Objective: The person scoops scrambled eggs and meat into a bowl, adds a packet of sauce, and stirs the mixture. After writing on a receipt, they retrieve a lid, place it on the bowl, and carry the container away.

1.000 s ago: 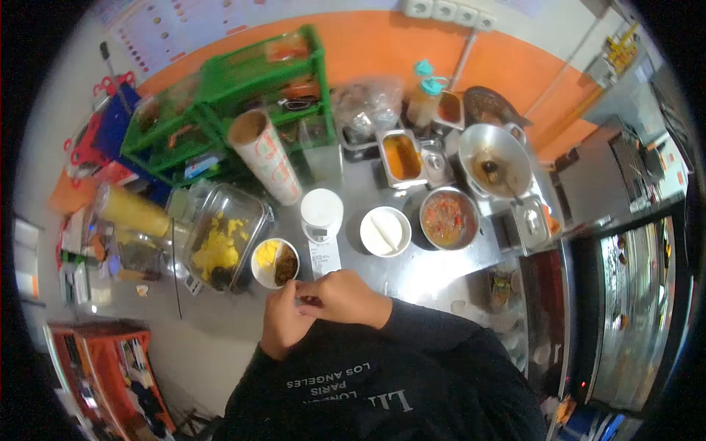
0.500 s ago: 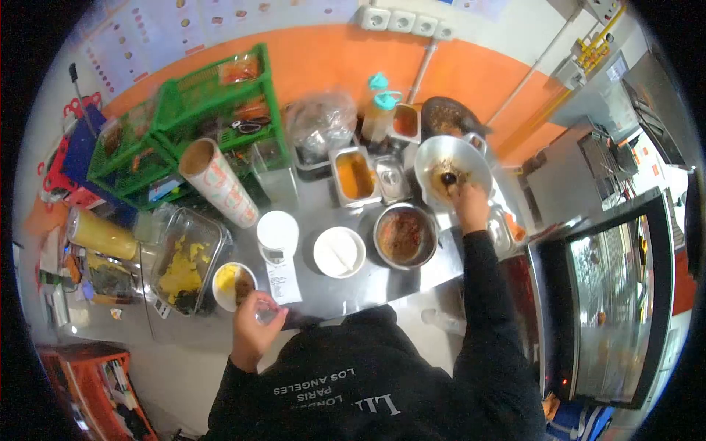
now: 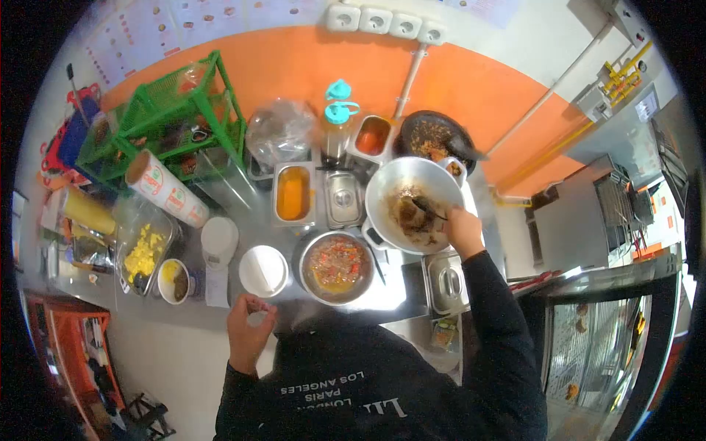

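My right hand [image 3: 463, 232] is closed on the handle of a black spoon [image 3: 429, 208], whose head rests in brown residue inside a silver pan [image 3: 382, 184]. Above the counter's front edge, my left hand [image 3: 251, 327] has its fingers curled round something small and pale or clear, too indistinct to name. Nearest to that hand stands a white bowl [image 3: 263, 271]. A steel bowl of reddish chopped sauce [image 3: 337, 268] sits between the white bowl and the pan. Farther left, a paper bowl [image 3: 174, 282] contains yellow and brown food.
Behind are a steel tray of orange sauce [image 3: 293, 192], a lidded steel container [image 3: 343, 198], a squeeze bottle [image 3: 336, 140] and a dark stone mortar [image 3: 434, 136]. Green crates [image 3: 169, 121] and a paper roll [image 3: 165, 187] stand left. A glass-fronted cabinet [image 3: 599, 345] is at right.
The view has shifted to the right. The spoon remains in the pan, with its handle now showing in my right hand. My left hand is now away from the paper bowl and below the white bowl.
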Demonstrator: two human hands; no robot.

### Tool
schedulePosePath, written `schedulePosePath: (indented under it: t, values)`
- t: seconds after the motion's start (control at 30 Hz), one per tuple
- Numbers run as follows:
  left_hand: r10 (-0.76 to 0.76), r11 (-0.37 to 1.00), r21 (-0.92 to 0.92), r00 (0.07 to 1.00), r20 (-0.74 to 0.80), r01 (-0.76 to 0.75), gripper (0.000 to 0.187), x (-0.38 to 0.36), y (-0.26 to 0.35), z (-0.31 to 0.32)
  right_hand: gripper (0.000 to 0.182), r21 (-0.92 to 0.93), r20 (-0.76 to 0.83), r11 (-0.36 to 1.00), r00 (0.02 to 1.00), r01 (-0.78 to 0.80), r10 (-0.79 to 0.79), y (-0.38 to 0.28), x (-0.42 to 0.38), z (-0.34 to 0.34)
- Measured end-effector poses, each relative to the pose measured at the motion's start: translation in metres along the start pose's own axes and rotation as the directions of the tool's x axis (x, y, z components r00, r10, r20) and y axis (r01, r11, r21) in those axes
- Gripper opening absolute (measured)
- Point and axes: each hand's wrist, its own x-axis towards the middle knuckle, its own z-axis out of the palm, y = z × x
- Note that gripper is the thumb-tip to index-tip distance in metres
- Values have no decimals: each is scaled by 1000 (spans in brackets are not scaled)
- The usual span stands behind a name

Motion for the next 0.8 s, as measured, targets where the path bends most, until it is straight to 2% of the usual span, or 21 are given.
schedulePosePath:
  t: [0.1,0.23,0.37,0.47,0.57,0.67,0.77,0.8]
  values:
    - [-23,1000,-14,999,-27,22,23,-5,11,15,14,-74,-99,992,989,101,-109,15,-16,-35]
    - [-68,997,36,995,-66,71,23,-11,25,29,12,-238,-273,962,941,134,-198,39,-31,-51]
    - [-35,996,80,996,-78,41,23,-15,23,40,14,-336,-189,920,942,203,-277,59,-41,-57]
    - [-37,998,39,994,-99,41,23,-13,28,45,13,-333,-166,915,941,229,-296,64,-43,-58]
    - [-26,999,36,997,-79,29,23,-9,28,46,10,-326,-240,920,922,217,-303,60,-44,-71]
    - [-32,998,55,996,-80,37,23,-9,30,47,5,-336,-206,917,933,216,-295,72,-41,-64]
    - [-33,994,97,997,-69,40,23,-8,31,45,4,-105,-249,981,951,161,-182,80,-38,-63]
    - [-38,994,97,997,-72,45,23,-7,30,44,4,132,-206,980,971,149,-120,82,-37,-66]
